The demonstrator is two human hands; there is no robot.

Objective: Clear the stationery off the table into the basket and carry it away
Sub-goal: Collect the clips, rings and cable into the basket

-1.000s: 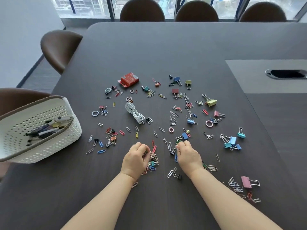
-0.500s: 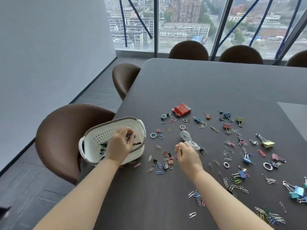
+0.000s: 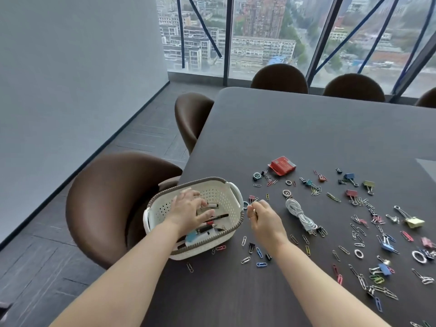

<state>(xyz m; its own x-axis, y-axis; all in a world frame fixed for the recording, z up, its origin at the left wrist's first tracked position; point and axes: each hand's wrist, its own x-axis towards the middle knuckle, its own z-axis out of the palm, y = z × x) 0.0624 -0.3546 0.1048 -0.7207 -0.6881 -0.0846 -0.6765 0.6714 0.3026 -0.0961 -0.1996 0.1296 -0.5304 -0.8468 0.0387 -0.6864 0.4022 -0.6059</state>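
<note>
Under fingers of left hand (image 3: 186,212), basket (image 3: 224,197)

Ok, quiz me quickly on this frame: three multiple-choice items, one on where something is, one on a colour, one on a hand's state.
1. Where does the white cable lie?
A. in the basket
B. on the table, right of the right hand that pinches clips
C. held in the left hand

2. What colour is the small packet at the far edge of the scattered stationery?
A. red
B. green
C. yellow

3. How is the left hand?
A. gripping the basket's handle
B. flat on the table
C. open, fingers spread, over the basket's inside

Answers: 1 B, the coil lies on the tabletop beside that hand; 2 A, the packet is plainly red; 3 C, its spread fingers hang above the pens.
</note>
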